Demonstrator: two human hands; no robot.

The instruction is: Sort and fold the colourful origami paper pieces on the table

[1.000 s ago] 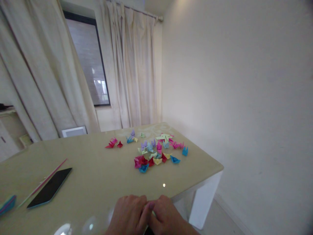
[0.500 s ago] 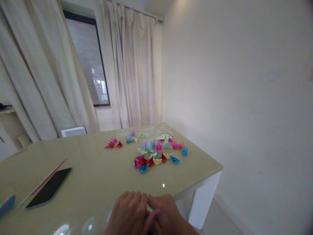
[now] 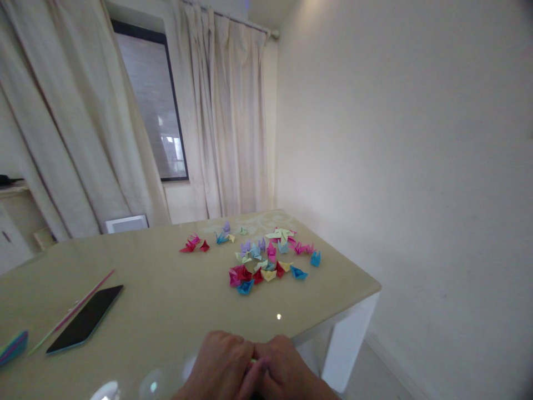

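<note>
1. The left hand point(image 3: 220, 366) and right hand point(image 3: 287, 371) have fingers curled closed, tips meeting on a pale green paper sliver point(image 3: 252, 361), mostly hidden, at the near edge of the glossy beige table point(image 3: 166, 300).
2. The small creased paper figures point(image 3: 266, 261), pink, blue, yellow and purple, lie scattered well beyond the hands.
3. A flat black phone point(image 3: 85, 319) lies beside a thin pink stick point(image 3: 83, 300).

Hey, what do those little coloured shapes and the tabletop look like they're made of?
Coloured shapes: likely thin paper, matte, with sharp creases and pointed folds.
Tabletop: hard and glossy, perhaps glass or polished stone, since it mirrors light spots.
</note>
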